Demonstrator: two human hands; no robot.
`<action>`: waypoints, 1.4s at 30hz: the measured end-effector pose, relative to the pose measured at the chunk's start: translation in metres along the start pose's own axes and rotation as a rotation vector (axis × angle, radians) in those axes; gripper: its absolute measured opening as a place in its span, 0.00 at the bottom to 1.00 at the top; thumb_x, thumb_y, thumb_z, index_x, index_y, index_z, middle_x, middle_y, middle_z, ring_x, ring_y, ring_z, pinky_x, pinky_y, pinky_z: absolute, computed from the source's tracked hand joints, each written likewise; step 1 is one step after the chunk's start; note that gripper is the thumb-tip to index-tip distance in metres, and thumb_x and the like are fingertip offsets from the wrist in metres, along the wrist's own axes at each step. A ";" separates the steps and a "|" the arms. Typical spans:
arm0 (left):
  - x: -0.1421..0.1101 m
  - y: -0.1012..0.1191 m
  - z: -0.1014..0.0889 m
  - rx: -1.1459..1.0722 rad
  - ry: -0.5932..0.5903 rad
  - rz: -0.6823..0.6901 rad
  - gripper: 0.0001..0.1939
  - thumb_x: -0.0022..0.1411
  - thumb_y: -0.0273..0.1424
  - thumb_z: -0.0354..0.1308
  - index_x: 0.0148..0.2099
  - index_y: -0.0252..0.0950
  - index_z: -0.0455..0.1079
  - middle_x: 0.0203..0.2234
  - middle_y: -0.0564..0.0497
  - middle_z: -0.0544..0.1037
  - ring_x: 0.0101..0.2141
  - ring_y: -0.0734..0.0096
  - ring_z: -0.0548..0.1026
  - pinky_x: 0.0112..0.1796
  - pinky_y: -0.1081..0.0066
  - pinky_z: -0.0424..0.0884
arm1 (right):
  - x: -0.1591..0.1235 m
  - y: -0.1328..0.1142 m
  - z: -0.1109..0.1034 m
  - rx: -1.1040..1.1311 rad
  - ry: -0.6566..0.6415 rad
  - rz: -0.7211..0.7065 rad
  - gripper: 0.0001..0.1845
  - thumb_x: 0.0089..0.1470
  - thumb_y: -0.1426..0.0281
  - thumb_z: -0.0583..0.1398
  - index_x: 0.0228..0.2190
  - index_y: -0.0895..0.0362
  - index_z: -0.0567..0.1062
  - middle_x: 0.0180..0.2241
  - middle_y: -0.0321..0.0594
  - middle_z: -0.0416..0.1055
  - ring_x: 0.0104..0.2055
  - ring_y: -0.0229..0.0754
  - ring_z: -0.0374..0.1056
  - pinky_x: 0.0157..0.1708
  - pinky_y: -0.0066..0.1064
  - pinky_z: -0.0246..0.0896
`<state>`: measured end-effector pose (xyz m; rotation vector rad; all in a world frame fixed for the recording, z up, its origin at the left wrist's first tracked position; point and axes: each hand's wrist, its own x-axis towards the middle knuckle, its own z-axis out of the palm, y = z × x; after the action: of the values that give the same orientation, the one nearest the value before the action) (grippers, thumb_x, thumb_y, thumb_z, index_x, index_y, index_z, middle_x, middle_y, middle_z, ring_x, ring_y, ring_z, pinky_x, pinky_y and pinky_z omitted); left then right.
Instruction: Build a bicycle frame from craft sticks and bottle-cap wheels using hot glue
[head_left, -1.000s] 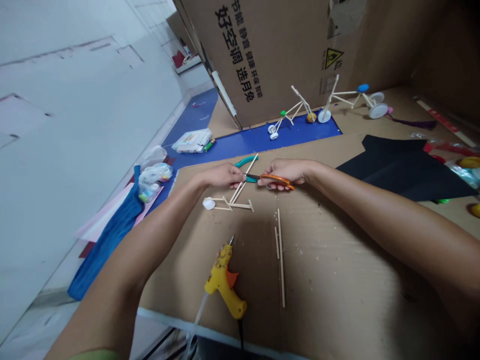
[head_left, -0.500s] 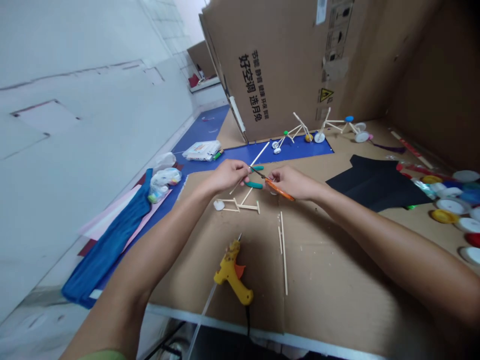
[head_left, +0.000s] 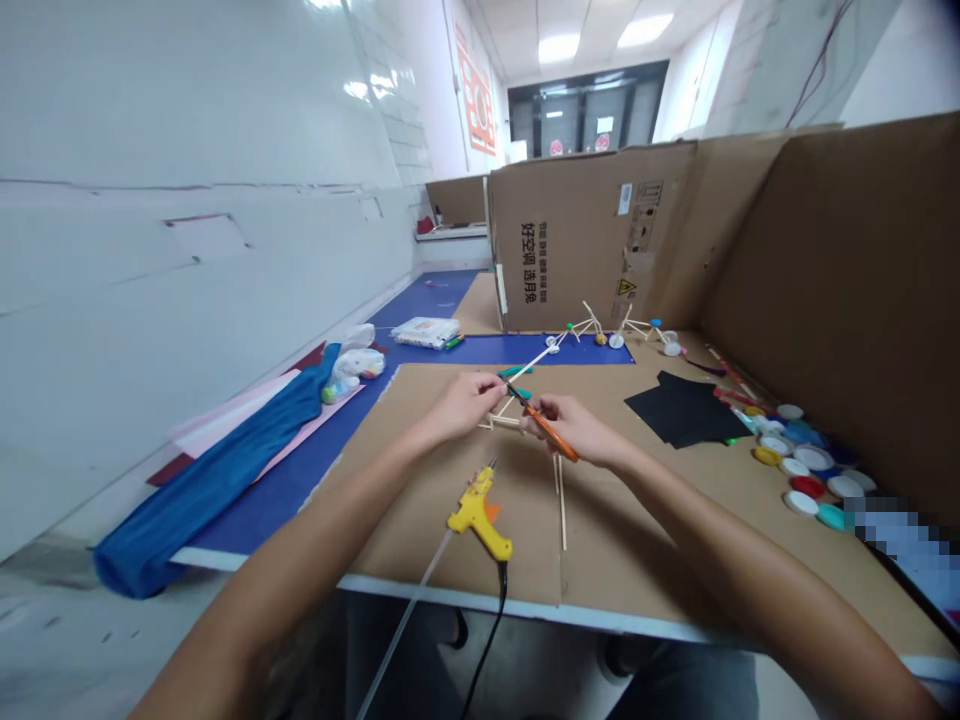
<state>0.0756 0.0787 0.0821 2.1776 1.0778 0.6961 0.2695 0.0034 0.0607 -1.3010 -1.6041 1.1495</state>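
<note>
While the right hand [head_left: 564,430] grips scissors [head_left: 551,432], a glue gun [head_left: 481,515] lies nearby.

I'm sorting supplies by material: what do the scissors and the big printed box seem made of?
The scissors: smooth handles, probably plastic from their bright orange; slim dark blades suggest metal. The box: matte cardboard, judging by its dull brown printed side.

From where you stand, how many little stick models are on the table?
3: a green-topped model and a blue-topped model before the cardboard box, and a flat-lying frame partly hidden by the left hand and right hand.
</note>
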 end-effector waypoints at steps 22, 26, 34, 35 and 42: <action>-0.038 0.011 0.007 0.005 0.068 0.113 0.15 0.63 0.36 0.51 0.27 0.36 0.70 0.22 0.54 0.70 0.27 0.71 0.66 0.29 0.73 0.58 | -0.021 -0.015 0.020 -0.255 -0.007 -0.023 0.14 0.49 0.60 0.63 0.31 0.56 0.69 0.27 0.32 0.65 0.27 0.35 0.59 0.26 0.28 0.52; -0.043 0.008 0.011 0.030 0.086 0.081 0.16 0.65 0.37 0.51 0.27 0.36 0.71 0.20 0.55 0.69 0.25 0.71 0.66 0.29 0.73 0.58 | -0.017 -0.005 0.025 -0.275 0.037 -0.054 0.10 0.49 0.62 0.59 0.26 0.56 0.66 0.24 0.31 0.61 0.26 0.35 0.56 0.26 0.28 0.49; -0.055 -0.007 0.014 0.026 0.068 0.094 0.16 0.66 0.37 0.49 0.30 0.35 0.72 0.20 0.55 0.69 0.27 0.70 0.68 0.31 0.72 0.58 | -0.022 0.010 0.036 -0.257 0.027 -0.105 0.06 0.45 0.66 0.55 0.25 0.56 0.68 0.23 0.31 0.61 0.27 0.36 0.55 0.28 0.29 0.49; -0.056 -0.008 0.014 0.004 0.057 0.104 0.17 0.66 0.37 0.50 0.28 0.35 0.70 0.20 0.55 0.68 0.27 0.70 0.68 0.31 0.72 0.59 | -0.023 0.011 0.038 -0.252 0.025 -0.110 0.06 0.45 0.67 0.55 0.25 0.56 0.68 0.23 0.31 0.61 0.27 0.36 0.55 0.28 0.29 0.49; -0.060 -0.012 0.012 -0.398 -0.174 -0.102 0.14 0.64 0.38 0.51 0.36 0.34 0.71 0.20 0.57 0.67 0.20 0.77 0.61 0.24 0.75 0.57 | -0.033 0.018 0.044 -0.207 0.030 -0.117 0.04 0.47 0.68 0.55 0.25 0.56 0.68 0.23 0.30 0.61 0.27 0.36 0.55 0.28 0.28 0.50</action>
<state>0.0458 0.0317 0.0544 1.7941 0.8684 0.6034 0.2405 -0.0357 0.0297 -1.3271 -1.7892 0.9085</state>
